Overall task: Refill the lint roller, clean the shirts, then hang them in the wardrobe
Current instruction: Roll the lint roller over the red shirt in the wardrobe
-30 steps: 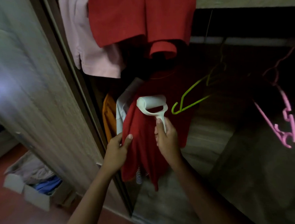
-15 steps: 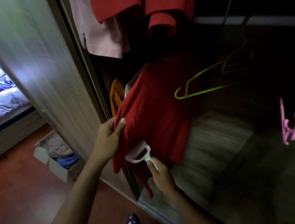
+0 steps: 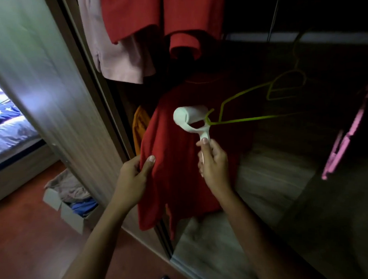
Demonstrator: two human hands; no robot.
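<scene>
A red shirt (image 3: 179, 160) hangs inside the open wardrobe. My left hand (image 3: 134, 175) pinches the shirt's left edge and holds the cloth taut. My right hand (image 3: 213, 163) is closed around the handle of a white lint roller (image 3: 188, 118), whose roll rests against the upper chest of the shirt. An orange garment (image 3: 139, 126) peeks out behind the shirt's left side. Above hang another red garment (image 3: 163, 15) and a pale pink one (image 3: 116, 58).
An empty green hanger (image 3: 251, 107) hangs just right of the roller, and a pink hanger (image 3: 345, 136) further right. The wardrobe's sliding door (image 3: 50, 92) stands at the left. A cardboard box of clothes (image 3: 69, 199) sits on the red floor; a bed (image 3: 7, 126) lies far left.
My right hand brought the roller down the shirt to its lower hem, then back up to the chest. My left hand kept hold of the shirt's edge.
</scene>
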